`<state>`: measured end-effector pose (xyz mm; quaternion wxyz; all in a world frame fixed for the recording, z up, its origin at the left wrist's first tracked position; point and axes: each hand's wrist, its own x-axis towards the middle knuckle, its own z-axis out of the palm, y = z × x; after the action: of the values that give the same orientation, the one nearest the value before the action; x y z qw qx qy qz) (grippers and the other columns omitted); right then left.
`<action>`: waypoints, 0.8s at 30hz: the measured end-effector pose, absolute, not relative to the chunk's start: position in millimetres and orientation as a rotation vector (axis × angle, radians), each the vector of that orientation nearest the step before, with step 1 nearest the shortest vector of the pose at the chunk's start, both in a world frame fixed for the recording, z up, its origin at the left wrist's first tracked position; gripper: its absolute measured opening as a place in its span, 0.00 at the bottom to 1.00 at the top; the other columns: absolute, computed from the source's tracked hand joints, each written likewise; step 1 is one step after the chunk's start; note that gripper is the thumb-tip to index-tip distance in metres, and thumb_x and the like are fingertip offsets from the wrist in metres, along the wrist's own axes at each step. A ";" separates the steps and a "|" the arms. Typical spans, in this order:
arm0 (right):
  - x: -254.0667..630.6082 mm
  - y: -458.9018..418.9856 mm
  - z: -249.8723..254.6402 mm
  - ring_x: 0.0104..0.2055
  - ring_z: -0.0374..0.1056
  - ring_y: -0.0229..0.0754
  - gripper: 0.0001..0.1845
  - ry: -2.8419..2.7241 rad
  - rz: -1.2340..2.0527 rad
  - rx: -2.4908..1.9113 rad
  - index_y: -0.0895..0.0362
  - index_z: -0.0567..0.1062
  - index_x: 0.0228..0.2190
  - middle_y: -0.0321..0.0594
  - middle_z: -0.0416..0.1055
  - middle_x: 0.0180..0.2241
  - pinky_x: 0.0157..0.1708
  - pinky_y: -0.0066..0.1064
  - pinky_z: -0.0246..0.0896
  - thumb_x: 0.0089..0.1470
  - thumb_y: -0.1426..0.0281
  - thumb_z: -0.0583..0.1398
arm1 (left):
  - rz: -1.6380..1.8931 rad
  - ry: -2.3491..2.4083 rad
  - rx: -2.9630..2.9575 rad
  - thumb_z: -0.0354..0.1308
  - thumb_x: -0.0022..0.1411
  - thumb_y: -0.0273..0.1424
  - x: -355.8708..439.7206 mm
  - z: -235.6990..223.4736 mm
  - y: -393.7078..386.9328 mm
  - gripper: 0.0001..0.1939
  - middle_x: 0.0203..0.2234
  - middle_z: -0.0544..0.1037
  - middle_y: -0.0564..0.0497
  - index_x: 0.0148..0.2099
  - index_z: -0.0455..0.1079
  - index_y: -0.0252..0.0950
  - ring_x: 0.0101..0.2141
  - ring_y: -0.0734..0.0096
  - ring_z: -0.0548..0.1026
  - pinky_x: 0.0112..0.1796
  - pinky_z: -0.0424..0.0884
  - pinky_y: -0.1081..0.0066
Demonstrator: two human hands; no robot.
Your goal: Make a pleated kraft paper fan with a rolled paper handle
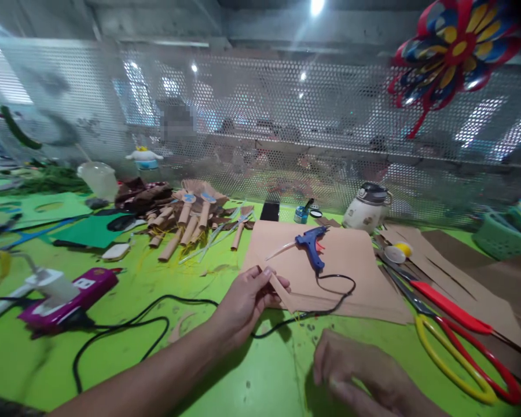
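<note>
My left hand (254,295) is closed around a small rolled piece of brown paper (281,291), held slanted over the front edge of the brown paper stack (269,240). A thin yellow string (297,317) hangs from the paper's lower end. Below and to the right, my right hand (358,368) is slightly blurred, with its fingers curled in. What it holds, if anything, is hidden. On the stack beyond my left hand lies a blue glue gun (311,246), its black cord curling down to the green table.
Scissors with red and yellow handles (460,347) lie at right. A purple power strip (72,298) sits at left, its cord crossing the table. Brown paper tubes (189,223) are piled at back left. A jug (364,207) stands before the perforated metal screen (252,110).
</note>
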<state>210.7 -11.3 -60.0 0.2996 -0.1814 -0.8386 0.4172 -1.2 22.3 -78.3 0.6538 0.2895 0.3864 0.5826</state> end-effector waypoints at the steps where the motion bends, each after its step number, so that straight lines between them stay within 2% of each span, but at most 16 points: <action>1: 210.7 -11.1 -61.4 0.33 0.69 0.42 0.10 -2.233 1.062 -0.507 0.53 0.67 0.30 0.42 0.71 0.28 0.32 0.33 0.66 0.63 0.66 0.51 | 1.334 0.881 0.656 0.54 0.63 0.26 -0.7 -78.4 22.2 0.06 0.29 0.79 0.44 0.33 0.69 0.31 0.26 0.71 0.77 0.30 0.77 0.70; 4: 210.9 -12.6 -66.0 0.30 0.66 0.40 0.10 -2.264 0.933 -0.525 0.53 0.64 0.28 0.40 0.69 0.25 0.30 0.30 0.63 0.63 0.68 0.51 | 1.367 0.905 0.653 0.54 0.64 0.26 0.9 -78.7 22.2 0.06 0.28 0.79 0.45 0.33 0.68 0.31 0.25 0.73 0.76 0.28 0.76 0.73; 9: 210.1 -16.8 -69.8 0.29 0.64 0.40 0.07 -2.300 0.800 -0.537 0.52 0.63 0.29 0.39 0.69 0.25 0.30 0.29 0.61 0.60 0.74 0.51 | 1.393 0.937 0.673 0.53 0.64 0.27 4.7 -80.7 20.1 0.06 0.28 0.78 0.45 0.35 0.68 0.31 0.25 0.73 0.75 0.29 0.76 0.71; 13: 209.6 -18.8 -73.2 0.28 0.63 0.39 0.08 -2.299 0.751 -0.518 0.53 0.62 0.29 0.38 0.68 0.24 0.31 0.29 0.61 0.60 0.73 0.51 | 1.394 0.959 0.682 0.53 0.64 0.27 2.3 -80.0 21.3 0.07 0.29 0.78 0.45 0.35 0.70 0.30 0.26 0.73 0.75 0.30 0.76 0.72; 16: 208.5 -19.8 -83.9 0.26 0.61 0.37 0.16 -2.285 0.733 -0.495 0.54 0.60 0.24 0.37 0.64 0.21 0.27 0.28 0.58 0.65 0.66 0.48 | 1.491 0.969 0.637 0.53 0.64 0.26 -8.6 -79.4 28.7 0.08 0.28 0.77 0.46 0.33 0.71 0.30 0.27 0.75 0.75 0.33 0.75 0.75; 20: 204.6 -15.2 -109.7 0.21 0.52 0.34 0.30 -2.333 0.704 -0.384 0.56 0.53 0.17 0.35 0.55 0.16 0.19 0.27 0.45 0.66 0.54 0.39 | 1.590 0.998 0.578 0.50 0.66 0.25 -23.7 -83.7 40.1 0.13 0.26 0.77 0.46 0.29 0.71 0.29 0.27 0.76 0.74 0.32 0.74 0.78; 24: 203.5 -9.6 -124.3 0.20 0.50 0.35 0.34 -2.325 0.949 -0.305 0.56 0.53 0.15 0.35 0.51 0.15 0.17 0.27 0.45 0.63 0.48 0.38 | 1.555 0.974 0.600 0.52 0.65 0.25 -24.7 -86.7 42.9 0.11 0.28 0.77 0.44 0.31 0.72 0.28 0.28 0.74 0.74 0.32 0.74 0.76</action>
<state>203.5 -9.6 -124.3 0.3011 -0.1148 -0.8764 0.3578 -24.7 42.9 -86.7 0.5693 0.2556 0.4149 0.6622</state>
